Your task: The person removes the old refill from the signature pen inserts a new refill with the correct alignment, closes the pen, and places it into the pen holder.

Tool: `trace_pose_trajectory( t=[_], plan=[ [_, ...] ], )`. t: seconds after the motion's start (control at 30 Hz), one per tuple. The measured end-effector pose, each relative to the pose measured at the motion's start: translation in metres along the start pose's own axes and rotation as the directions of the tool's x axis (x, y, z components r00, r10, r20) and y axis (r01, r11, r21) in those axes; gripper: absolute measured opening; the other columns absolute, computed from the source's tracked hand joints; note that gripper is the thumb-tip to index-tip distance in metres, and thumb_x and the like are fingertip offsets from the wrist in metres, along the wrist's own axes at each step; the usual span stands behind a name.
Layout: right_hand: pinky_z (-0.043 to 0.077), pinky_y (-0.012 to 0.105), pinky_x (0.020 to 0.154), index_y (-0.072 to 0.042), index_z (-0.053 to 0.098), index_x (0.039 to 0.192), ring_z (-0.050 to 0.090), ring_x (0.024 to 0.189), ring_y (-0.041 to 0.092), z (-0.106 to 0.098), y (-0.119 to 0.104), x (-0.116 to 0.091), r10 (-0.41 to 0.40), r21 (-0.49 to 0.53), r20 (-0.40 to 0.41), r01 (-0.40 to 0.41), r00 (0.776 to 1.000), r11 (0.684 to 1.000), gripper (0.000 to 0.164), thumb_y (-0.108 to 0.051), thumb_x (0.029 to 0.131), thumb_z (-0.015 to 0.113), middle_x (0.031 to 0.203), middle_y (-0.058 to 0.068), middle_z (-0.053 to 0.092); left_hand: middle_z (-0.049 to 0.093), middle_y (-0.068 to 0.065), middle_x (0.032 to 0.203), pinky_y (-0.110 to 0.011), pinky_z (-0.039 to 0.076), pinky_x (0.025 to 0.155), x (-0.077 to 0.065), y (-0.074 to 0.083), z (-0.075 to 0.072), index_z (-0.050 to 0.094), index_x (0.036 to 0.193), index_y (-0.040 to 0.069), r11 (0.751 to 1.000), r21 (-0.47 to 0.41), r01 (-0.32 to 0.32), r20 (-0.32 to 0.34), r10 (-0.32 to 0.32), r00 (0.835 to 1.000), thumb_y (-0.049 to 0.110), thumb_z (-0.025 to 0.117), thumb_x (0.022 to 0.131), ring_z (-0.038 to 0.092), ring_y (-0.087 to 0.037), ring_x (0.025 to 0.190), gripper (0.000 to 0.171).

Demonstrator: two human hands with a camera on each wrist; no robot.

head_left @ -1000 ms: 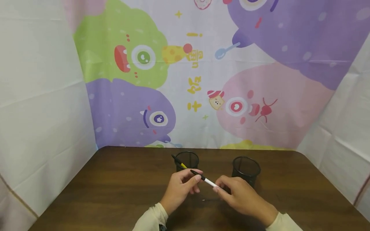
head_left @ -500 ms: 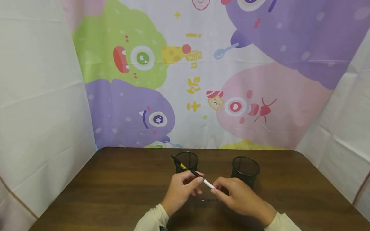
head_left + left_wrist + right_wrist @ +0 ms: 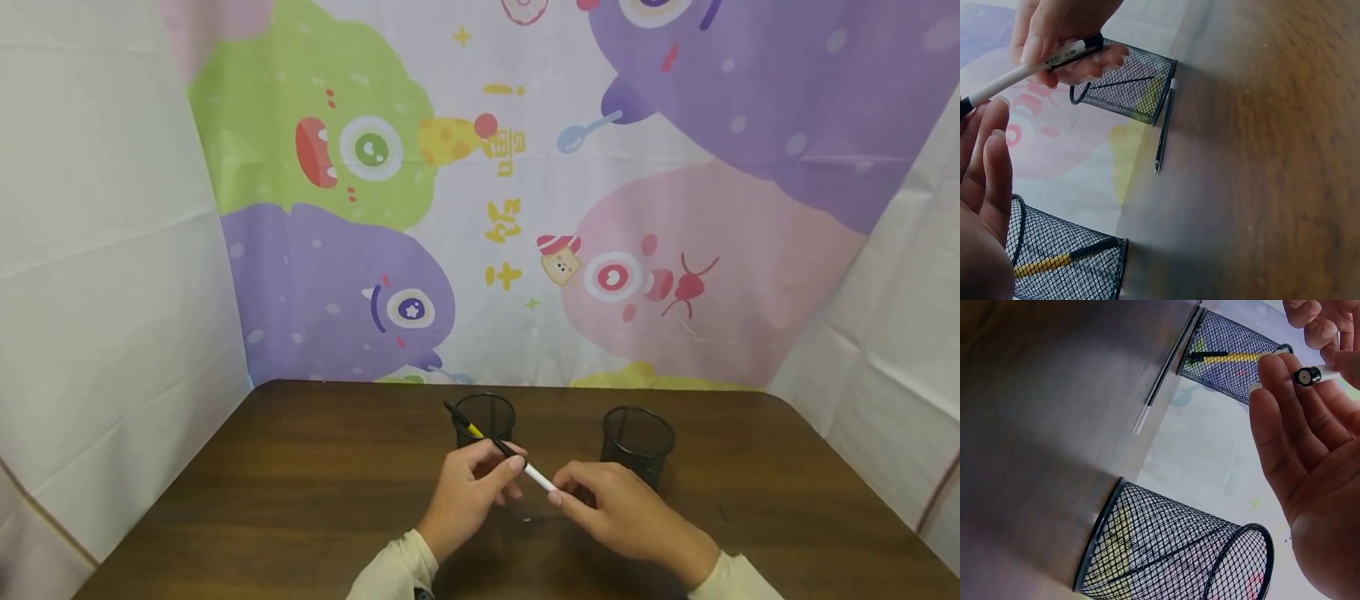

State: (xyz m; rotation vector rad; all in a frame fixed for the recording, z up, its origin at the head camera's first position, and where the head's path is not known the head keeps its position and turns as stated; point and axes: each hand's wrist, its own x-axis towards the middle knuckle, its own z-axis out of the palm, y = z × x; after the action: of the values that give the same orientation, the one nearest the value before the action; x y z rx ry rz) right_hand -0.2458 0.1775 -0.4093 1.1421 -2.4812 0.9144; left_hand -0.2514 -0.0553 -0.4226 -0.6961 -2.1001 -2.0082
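My left hand (image 3: 468,492) pinches the black front end of a white-barrelled pen (image 3: 538,477) between thumb and fingers. The thumb and fingertips of my right hand (image 3: 630,512) grip the pen's other end, so it slants between both hands above the table. That end has a black cap and clip, seen in the left wrist view. In the right wrist view, the pen's round black end (image 3: 1307,376) shows an opening. Beneath the hands, a thin dark pen refill (image 3: 1164,125) with a clear end lies on the tabletop, apart from both hands.
Two black mesh pen holders stand on the brown table (image 3: 315,467) beyond the hands. The left holder (image 3: 506,408) contains a yellow and black pen (image 3: 465,419); the right holder (image 3: 637,454) stands past my right hand. A cartoon-printed cloth (image 3: 510,333) hangs behind.
The pen has shifted slightly within the fingers; its black front end sits deeper in the left-hand pinch than one second ago. Both hands stay nearly in place. Holders and refill are unmoved.
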Motion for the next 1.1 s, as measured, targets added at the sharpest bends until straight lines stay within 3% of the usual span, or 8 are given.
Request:
trace_pose_trajectory(
  t=[0.17, 0.43, 1.1],
  plan=[
    [0.047, 0.019, 0.052, -0.025, 0.067, 0.096, 0.052, 0.061, -0.001, -0.001, 0.001, -0.002, 0.008, 0.007, 0.004, -0.008, 1.000, 1.000, 0.009, -0.032, 0.100, 0.064, 0.079, -0.022, 0.059, 0.071, -0.011, 0.077, -0.031, 0.057, 0.055, 0.000, 0.001, 0.000, 0.074, 0.102, 0.011, 1.000, 0.011, 0.001, 0.000, -0.001, 1.000, 0.023, 0.069, 0.097, 0.070, -0.026, 0.067, 0.014],
    [0.047, 0.019, 0.053, -0.025, 0.068, 0.096, 0.052, 0.062, -0.001, -0.002, 0.001, -0.003, 0.008, 0.006, 0.004, -0.008, 1.000, 1.000, 0.009, -0.033, 0.100, 0.064, 0.078, -0.022, 0.059, 0.068, -0.019, 0.075, -0.028, 0.056, 0.055, 0.002, -0.001, -0.004, 0.073, 0.102, 0.005, 1.000, 0.018, -0.024, -0.009, 0.024, 1.000, 0.022, 0.067, 0.098, 0.068, -0.019, 0.065, 0.018],
    [0.048, 0.020, 0.057, -0.025, 0.070, 0.095, 0.053, 0.064, -0.003, -0.002, 0.002, -0.001, 0.017, 0.004, 0.016, -0.017, 1.000, 1.000, 0.009, -0.031, 0.099, 0.065, 0.079, -0.019, 0.062, 0.067, -0.008, 0.072, -0.030, 0.055, 0.053, 0.006, 0.001, -0.014, 0.073, 0.098, 0.003, 0.996, 0.042, -0.082, -0.087, 0.085, 0.993, 0.018, 0.069, 0.097, 0.066, -0.018, 0.061, 0.015]
  ],
)
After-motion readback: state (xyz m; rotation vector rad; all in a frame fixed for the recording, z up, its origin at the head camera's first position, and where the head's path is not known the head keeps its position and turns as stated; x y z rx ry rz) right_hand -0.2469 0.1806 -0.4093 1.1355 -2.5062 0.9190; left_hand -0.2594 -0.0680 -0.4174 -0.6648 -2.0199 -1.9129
